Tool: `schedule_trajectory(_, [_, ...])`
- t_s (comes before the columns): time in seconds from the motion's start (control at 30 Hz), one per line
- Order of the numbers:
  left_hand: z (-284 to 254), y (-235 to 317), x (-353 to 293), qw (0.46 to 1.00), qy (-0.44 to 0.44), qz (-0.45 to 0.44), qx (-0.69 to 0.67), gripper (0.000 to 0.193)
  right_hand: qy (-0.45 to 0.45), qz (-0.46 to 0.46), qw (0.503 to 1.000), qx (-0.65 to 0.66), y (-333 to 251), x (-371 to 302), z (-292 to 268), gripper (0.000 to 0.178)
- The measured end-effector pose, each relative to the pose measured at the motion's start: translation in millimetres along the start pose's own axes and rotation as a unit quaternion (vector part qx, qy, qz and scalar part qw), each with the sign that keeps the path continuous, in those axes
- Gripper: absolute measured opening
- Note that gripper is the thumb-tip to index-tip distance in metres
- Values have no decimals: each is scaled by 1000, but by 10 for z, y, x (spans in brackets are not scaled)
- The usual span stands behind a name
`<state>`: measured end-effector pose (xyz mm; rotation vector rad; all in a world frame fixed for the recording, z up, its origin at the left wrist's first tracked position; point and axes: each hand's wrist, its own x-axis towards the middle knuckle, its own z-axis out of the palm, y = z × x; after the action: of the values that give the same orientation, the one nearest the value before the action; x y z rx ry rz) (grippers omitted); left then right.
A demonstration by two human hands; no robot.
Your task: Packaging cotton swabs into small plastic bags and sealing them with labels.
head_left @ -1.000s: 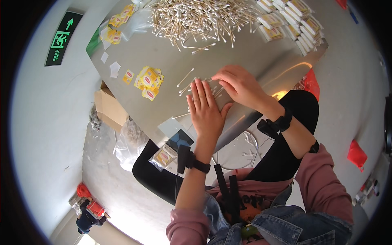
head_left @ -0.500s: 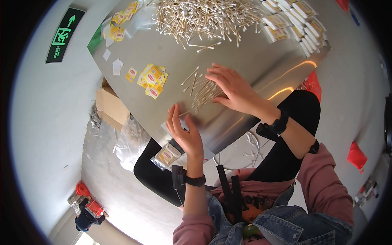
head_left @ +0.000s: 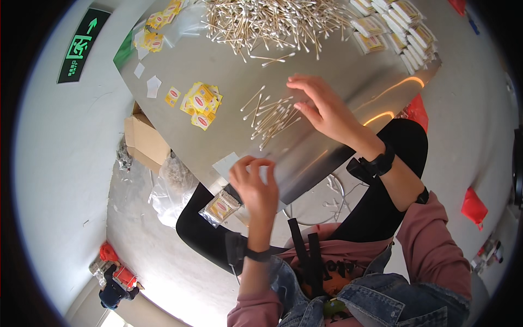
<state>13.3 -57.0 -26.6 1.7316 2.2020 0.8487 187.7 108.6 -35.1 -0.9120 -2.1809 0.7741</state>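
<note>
A small loose bunch of cotton swabs (head_left: 275, 119) lies on the metal table, most of them roughly side by side. Just right of it hovers my right hand (head_left: 327, 111), fingers stretched out and thumb apart, with nothing in it. My left hand (head_left: 253, 182) is over the table's near edge, slightly blurred, its bent fingers apart and nothing visible in them. Beside that hand a pale flat sheet (head_left: 225, 163) rests on the table. A clear bag of swabs with a yellow label (head_left: 222, 207) sits near my left wrist, by the table edge.
A big heap of cotton swabs (head_left: 278, 24) covers the far middle. Packed swab bags (head_left: 406, 32) are stacked far right. Yellow printed cards (head_left: 201, 103) lie in a pile at left, more (head_left: 150, 39) beyond. An opened cardboard box (head_left: 146, 139) stands below the table's left side.
My right hand has moved off the swabs, up and to the right. My left hand has drawn back toward me from the bunch, its fingers now more bent.
</note>
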Motion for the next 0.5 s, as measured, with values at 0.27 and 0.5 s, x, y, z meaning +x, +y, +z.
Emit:
schedule_trajectory(0.27, [365,224,498,994,105,-21,-14,23,63,41,996,49,56,21,84,35])
schedule_trajectory(0.5, [484,251,500,878,193,-196,-392,52,107,189,901,377,-130,9,372,43])
